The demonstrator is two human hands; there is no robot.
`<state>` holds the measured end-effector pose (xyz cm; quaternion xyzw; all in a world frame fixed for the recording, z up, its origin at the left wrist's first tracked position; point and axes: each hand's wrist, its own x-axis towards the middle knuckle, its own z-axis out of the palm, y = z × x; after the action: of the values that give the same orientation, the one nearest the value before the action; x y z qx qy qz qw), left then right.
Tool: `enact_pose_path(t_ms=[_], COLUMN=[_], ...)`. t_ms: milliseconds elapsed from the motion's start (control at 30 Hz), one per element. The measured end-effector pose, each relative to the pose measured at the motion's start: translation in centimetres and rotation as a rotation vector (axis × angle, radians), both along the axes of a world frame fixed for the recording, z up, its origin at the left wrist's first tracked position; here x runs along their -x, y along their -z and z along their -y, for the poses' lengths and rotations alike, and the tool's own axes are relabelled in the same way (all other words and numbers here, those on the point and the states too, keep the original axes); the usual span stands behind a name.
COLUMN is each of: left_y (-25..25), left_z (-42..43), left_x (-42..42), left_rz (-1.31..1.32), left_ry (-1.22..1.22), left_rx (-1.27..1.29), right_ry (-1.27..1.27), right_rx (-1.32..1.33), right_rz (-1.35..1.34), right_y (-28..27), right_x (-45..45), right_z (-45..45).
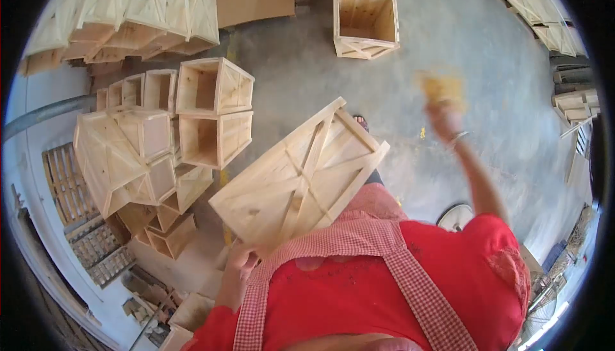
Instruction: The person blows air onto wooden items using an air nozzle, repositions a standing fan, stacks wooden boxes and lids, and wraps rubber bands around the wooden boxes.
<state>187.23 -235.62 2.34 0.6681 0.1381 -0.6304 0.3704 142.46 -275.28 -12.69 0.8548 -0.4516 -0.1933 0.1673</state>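
A pale wooden crate (301,178) with X-shaped braces on its visible side is tilted in front of my body. My left hand (240,264) is at its lower near corner, fingers curled against the edge and partly hidden. Out to the right, my right hand (443,120) is raised away from the crate and closed on a yellow piece (442,87), smeared by motion. It may be a cloth or abrasive sheet; its kind is unclear.
Open wooden crates (214,113) are stacked at the left, with a taller row of crates (141,5) behind them. Two more crates (366,18) stand ahead on the concrete floor (288,63). Pallets (67,181) lean at the left wall. A round disc (455,217) lies near my right side.
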Motion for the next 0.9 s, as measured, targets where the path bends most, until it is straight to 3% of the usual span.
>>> enact_pose_path(t_ms=[33, 67, 133, 167, 233, 367, 400, 467, 533, 667, 700, 733, 800, 867, 900], left_y=[-1.3, -1.5, -1.4, -1.2, 0.0, 0.5, -0.4, -0.8, -0.7, -0.3, -0.1, -0.2, 0.0, 1.9, 3.9], left_z=[3.6, 5.7, 8.7, 9.0, 8.3, 7.6, 8.8, 10.2, 10.6, 6.6, 6.5, 6.1, 6.8, 9.3, 11.0], left_x=[1.8, 3.6, 6.3, 6.4, 6.0, 6.0, 6.3, 6.7, 7.1, 7.7, 7.9, 8.0, 7.8, 8.0, 8.1], left_rz=[0.102, 0.101, 0.06, 0.068, 0.015, -0.096, -0.059, -0.029, 0.1, 0.13, 0.12, 0.107, 0.07, 0.005, -0.021], left_ry=[0.146, 0.149, 0.003, 0.001, 0.069, -0.094, -0.026, 0.056, 0.16, 0.101, 0.085, 0.07, 0.043, 0.004, -0.015], left_rx=[-0.184, -0.215, 0.085, 0.069, 0.019, -0.183, -0.204, -0.229, -0.13, -0.152, -0.16, -0.178, -0.208, -0.227, -0.222], right_ry=[0.083, 0.177, 0.138, 0.224, 0.286, 0.534, 0.547, 0.483, 0.207, 0.469, 0.567, 0.417, 0.53, 0.422, 0.53], right_rx=[-0.418, -0.927, -1.126, -0.973, -1.022, -1.184, -1.187, -1.416, -1.523, -0.736, -0.579, -0.292, -0.386, -0.432, -0.552], right_rz=[0.657, 0.829, 0.94, 1.032, 1.282, 1.287, 1.29, 1.14, 1.105, 0.849, 0.677, 0.08, -0.084, -0.076, 0.005], right_y=[-2.9, -1.7, 1.7, -4.1, -3.8, -4.5, -4.6, -5.2, -3.6, 13.9, 18.5, 25.7, 16.4, 11.6, 14.7], right_x=[-5.7, -8.8, -13.6, -16.0, -16.4, -15.4, -15.3, -15.0, -12.0, 8.9, 17.0, 25.5, 24.2, 21.5, 23.1], right_z=[-3.3, -5.9, -13.1, -12.9, -13.7, -14.6, -14.1, -12.6, -8.4, 11.5, 15.5, 18.5, 18.2, 15.1, 13.4])
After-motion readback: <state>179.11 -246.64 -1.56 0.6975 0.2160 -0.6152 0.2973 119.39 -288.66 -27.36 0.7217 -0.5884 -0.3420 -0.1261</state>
